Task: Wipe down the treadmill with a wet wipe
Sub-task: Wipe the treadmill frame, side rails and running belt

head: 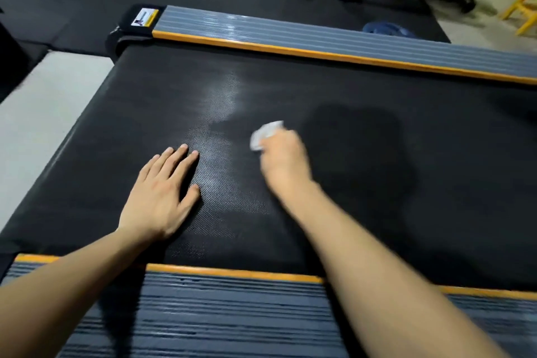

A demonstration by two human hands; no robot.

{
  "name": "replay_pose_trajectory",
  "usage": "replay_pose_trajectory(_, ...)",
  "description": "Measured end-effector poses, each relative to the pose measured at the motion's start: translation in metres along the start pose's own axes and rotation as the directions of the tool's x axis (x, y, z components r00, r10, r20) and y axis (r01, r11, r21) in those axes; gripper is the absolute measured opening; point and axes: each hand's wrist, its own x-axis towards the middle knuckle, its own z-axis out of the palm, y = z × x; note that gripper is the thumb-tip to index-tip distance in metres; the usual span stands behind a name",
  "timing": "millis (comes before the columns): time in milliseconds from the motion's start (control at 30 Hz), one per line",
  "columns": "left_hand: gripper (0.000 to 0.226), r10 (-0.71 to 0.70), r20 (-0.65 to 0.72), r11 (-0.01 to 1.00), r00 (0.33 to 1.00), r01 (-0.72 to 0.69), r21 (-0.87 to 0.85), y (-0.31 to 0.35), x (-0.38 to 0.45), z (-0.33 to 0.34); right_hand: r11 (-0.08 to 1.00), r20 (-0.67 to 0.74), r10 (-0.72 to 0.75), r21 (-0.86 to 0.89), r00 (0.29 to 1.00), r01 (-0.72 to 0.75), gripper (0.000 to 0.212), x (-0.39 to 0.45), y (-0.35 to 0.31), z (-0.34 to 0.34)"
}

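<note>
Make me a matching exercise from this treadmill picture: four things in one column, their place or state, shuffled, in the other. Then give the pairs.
Things
1. left hand
2. right hand
3. wet wipe
4. blue cloth

Places or states
A. bunched up white, pressed on the treadmill belt
B. lying on the floor beyond the far side rail
C. flat on the belt, fingers spread
D. curled round the wipe, blurred

Pairs: 1-C, 2-D, 3-A, 4-B

Matt black dimpled rubber belt (348, 90), ribbed grey side rails (290, 35) – glossy orange trim, crumpled white wipe (266, 134)
</note>
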Motion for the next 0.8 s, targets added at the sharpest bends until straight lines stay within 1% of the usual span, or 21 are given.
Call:
replay_pose_trajectory(33, 0.067, -0.001, 0.001, 1.000, 1.000, 0.001, -0.006, -0.001, 0.000, 0.000, 0.994, 0.058, -0.111, 0.015, 0.992, 0.110, 0.026, -0.011, -0.036, 0.008)
replay_pose_trajectory(67, 0.067, 0.002, 0.002, 1.000, 1.000, -0.002, -0.010, -0.002, -0.001, 0.000, 0.976, 0.122, -0.220, 0.034, 0.968, 0.217, 0.027, -0.023, -0.058, 0.009)
replay_pose_trajectory(100, 0.068, 0.007, 0.002, 1.000, 1.000, -0.007, -0.008, -0.003, 0.000, 0.000, 0.948, 0.149, -0.319, 0.063, 0.936, 0.313, 0.026, -0.029, -0.061, 0.002)
replay_pose_trajectory(133, 0.068, 0.010, 0.002, 1.000, 1.000, -0.010, -0.005, -0.004, 0.000, 0.000, 0.940, 0.166, -0.341, 0.074, 0.925, 0.333, 0.025, -0.028, -0.046, -0.007)
replay_pose_trajectory(167, 0.068, 0.012, 0.001, 1.000, 1.000, -0.012, -0.006, -0.004, 0.000, 0.000, 0.956, 0.148, -0.292, 0.055, 0.945, 0.287, 0.024, -0.028, -0.023, -0.017)
replay_pose_trajectory(233, 0.068, 0.009, 0.005, 1.000, 1.000, -0.009, -0.008, -0.003, 0.000, 0.000, 0.994, 0.072, -0.081, -0.064, 0.994, 0.086, 0.023, -0.030, 0.045, -0.040)
replay_pose_trajectory(267, 0.068, 0.005, 0.010, 1.000, 1.000, -0.005, -0.004, -0.002, 0.000, 0.001, 0.992, 0.005, 0.029, -0.119, 1.000, -0.028, 0.023, -0.034, 0.082, -0.052)
replay_pose_trajectory(333, 0.068, -0.002, 0.012, 1.000, 1.000, 0.002, 0.008, -0.002, 0.000, 0.001, 0.970, -0.102, 0.201, -0.115, 0.974, -0.212, 0.023, -0.046, 0.137, -0.069)
replay_pose_trajectory(367, 0.068, -0.004, 0.014, 1.000, 1.000, 0.004, 0.010, -0.001, 0.000, 0.001, 0.961, -0.128, 0.252, -0.087, 0.959, -0.264, 0.024, -0.047, 0.145, -0.068)
replay_pose_trajectory(433, 0.068, -0.012, 0.021, 1.000, 1.000, 0.012, 0.004, 0.001, 0.000, 0.000, 0.953, -0.181, 0.293, -0.021, 0.939, -0.302, 0.023, -0.043, 0.118, -0.055)
replay_pose_trajectory(467, 0.068, -0.017, 0.022, 1.000, 1.000, 0.017, 0.002, 0.001, 0.000, -0.001, 0.964, -0.165, 0.266, 0.020, 0.950, -0.266, 0.024, -0.040, 0.085, -0.042)
replay_pose_trajectory(500, 0.069, -0.016, 0.022, 1.000, 1.000, 0.016, -0.002, 0.001, 0.000, -0.001, 0.983, -0.130, 0.182, 0.056, 0.975, -0.176, 0.026, -0.037, 0.048, -0.026)
replay_pose_trajectory(533, 0.069, -0.010, 0.024, 1.000, 1.000, 0.010, -0.011, 0.000, 0.000, -0.001, 0.993, -0.069, 0.067, 0.101, 0.995, -0.060, 0.027, -0.039, 0.006, -0.009)
replay_pose_trajectory(567, 0.069, -0.002, 0.024, 1.000, 1.000, 0.002, -0.021, -0.001, 0.000, -0.001, 0.993, 0.021, -0.057, 0.104, 0.998, 0.055, 0.025, -0.047, -0.036, 0.007)
replay_pose_trajectory(600, 0.069, 0.007, 0.024, 1.000, 1.000, -0.007, -0.029, -0.002, -0.001, -0.002, 0.976, 0.082, -0.195, 0.113, 0.977, 0.185, 0.023, -0.059, -0.070, 0.014)
replay_pose_trajectory(633, 0.069, 0.016, 0.024, 0.999, 1.000, -0.016, -0.034, -0.003, -0.001, -0.002, 0.944, 0.104, -0.318, 0.124, 0.942, 0.305, 0.021, -0.066, -0.082, 0.016)
replay_pose_trajectory(667, 0.069, 0.021, 0.028, 0.999, 0.999, -0.020, -0.034, -0.004, -0.001, -0.002, 0.916, 0.086, -0.389, 0.146, 0.917, 0.374, 0.020, -0.065, -0.075, 0.012)
replay_pose_trajectory(700, 0.068, 0.024, 0.036, 0.999, 0.999, -0.023, -0.032, -0.004, -0.001, -0.003, 0.915, 0.055, -0.387, 0.145, 0.920, 0.376, 0.022, -0.063, -0.054, 0.003)
replay_pose_trajectory(733, 0.068, 0.025, 0.041, 0.999, 0.999, -0.024, -0.032, -0.004, 0.000, -0.003, 0.939, 0.040, -0.325, 0.128, 0.945, 0.318, 0.024, -0.062, -0.022, -0.008)
replay_pose_trajectory(767, 0.067, 0.023, 0.042, 0.999, 0.999, -0.022, -0.031, -0.003, 0.001, -0.003, 0.964, -0.023, -0.236, 0.121, 0.972, 0.237, 0.024, -0.062, 0.016, -0.021)
replay_pose_trajectory(800, 0.066, 0.020, 0.041, 0.999, 0.999, -0.019, -0.029, -0.003, 0.001, -0.003, 0.992, -0.110, -0.105, 0.055, 0.988, 0.111, 0.021, -0.062, 0.058, -0.032)
